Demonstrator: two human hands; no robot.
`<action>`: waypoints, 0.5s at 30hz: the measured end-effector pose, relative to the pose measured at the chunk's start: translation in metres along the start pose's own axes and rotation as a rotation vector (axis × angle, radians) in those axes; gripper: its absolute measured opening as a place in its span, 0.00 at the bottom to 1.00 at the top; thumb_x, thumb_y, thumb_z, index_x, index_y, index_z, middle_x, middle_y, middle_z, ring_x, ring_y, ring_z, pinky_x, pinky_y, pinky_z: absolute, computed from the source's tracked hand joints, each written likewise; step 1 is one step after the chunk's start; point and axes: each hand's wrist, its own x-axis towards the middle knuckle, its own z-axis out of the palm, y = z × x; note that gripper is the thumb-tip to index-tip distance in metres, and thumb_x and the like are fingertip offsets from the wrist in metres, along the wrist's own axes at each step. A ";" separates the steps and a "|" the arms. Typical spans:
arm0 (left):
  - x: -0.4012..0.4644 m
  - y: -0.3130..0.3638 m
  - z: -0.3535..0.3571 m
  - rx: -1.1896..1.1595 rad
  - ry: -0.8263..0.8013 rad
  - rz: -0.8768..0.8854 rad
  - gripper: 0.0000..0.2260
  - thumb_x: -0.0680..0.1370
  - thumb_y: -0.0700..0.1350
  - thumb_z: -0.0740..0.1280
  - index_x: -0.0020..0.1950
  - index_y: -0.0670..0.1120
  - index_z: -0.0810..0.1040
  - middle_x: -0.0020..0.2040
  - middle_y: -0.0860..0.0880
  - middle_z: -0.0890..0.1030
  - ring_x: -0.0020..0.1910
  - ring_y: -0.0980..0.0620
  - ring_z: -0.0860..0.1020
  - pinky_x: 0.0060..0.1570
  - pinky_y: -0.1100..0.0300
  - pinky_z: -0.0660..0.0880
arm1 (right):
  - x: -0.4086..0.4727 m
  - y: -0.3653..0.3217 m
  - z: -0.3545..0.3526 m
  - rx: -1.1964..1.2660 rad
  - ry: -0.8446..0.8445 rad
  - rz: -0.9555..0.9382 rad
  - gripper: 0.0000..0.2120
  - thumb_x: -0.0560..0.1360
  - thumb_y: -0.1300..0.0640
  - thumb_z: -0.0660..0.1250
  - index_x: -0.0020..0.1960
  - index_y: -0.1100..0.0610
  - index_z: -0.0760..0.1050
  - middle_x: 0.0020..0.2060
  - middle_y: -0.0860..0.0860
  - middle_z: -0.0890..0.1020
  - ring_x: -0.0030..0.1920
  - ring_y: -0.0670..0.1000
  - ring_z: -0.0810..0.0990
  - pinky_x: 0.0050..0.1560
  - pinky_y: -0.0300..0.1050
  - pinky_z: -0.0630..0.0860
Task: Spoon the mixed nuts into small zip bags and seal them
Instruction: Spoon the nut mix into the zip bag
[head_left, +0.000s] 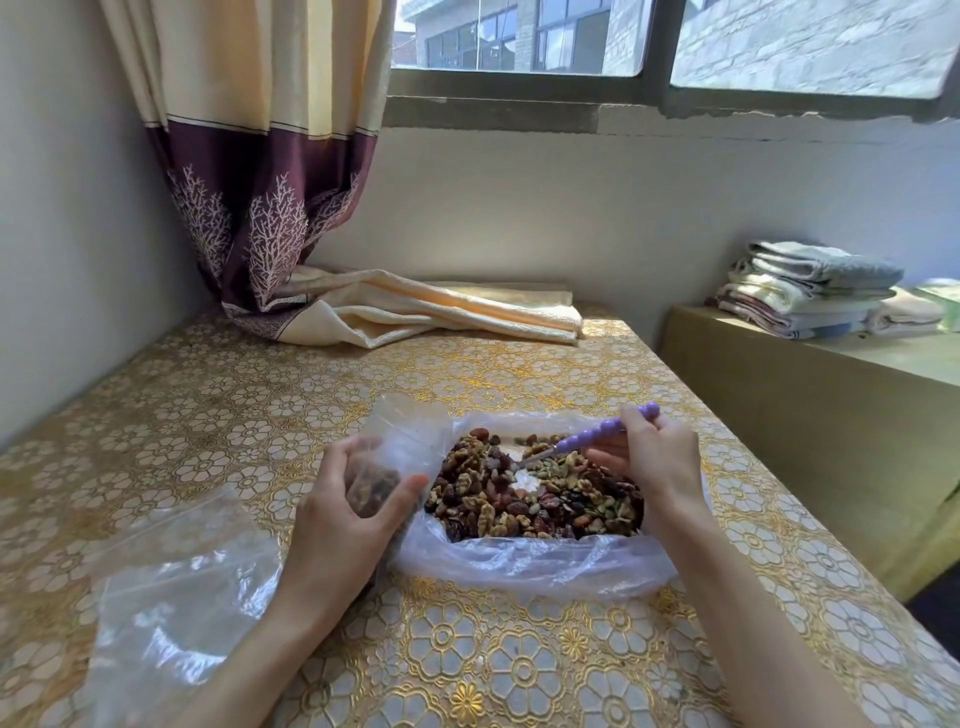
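A heap of mixed nuts (535, 493) lies in a wide, open clear plastic bag (540, 564) on the table. My left hand (343, 519) grips a small clear zip bag (400, 441) upright just left of the heap; some nuts sit in its bottom. My right hand (649, 457) holds a spoon with a purple beaded handle (597, 434). The spoon's metal tip points down-left into the middle of the nuts.
Several empty clear zip bags (176, 597) lie at the front left on the gold floral tablecloth (519, 670). The curtain's end (395, 312) is draped over the table's back. A lower bench with folded towels (810, 286) stands to the right.
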 end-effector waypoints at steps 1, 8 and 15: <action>0.000 0.000 0.000 0.005 -0.005 0.000 0.25 0.62 0.65 0.67 0.54 0.56 0.70 0.43 0.59 0.78 0.40 0.71 0.76 0.34 0.78 0.69 | 0.000 -0.001 -0.001 0.005 0.007 -0.011 0.14 0.79 0.61 0.57 0.40 0.66 0.76 0.32 0.59 0.84 0.35 0.56 0.85 0.33 0.40 0.79; 0.000 -0.001 0.001 0.039 -0.049 -0.012 0.27 0.62 0.66 0.66 0.57 0.56 0.69 0.48 0.57 0.79 0.44 0.58 0.79 0.38 0.67 0.73 | -0.005 -0.014 0.001 0.109 0.041 -0.117 0.14 0.80 0.59 0.58 0.46 0.70 0.75 0.36 0.63 0.84 0.38 0.58 0.85 0.37 0.41 0.81; -0.001 0.000 0.001 0.081 -0.061 -0.007 0.25 0.63 0.67 0.65 0.56 0.59 0.67 0.46 0.60 0.77 0.42 0.62 0.78 0.36 0.68 0.72 | -0.022 -0.035 0.013 0.237 -0.008 -0.229 0.13 0.81 0.58 0.58 0.46 0.67 0.74 0.37 0.63 0.84 0.40 0.59 0.85 0.39 0.42 0.81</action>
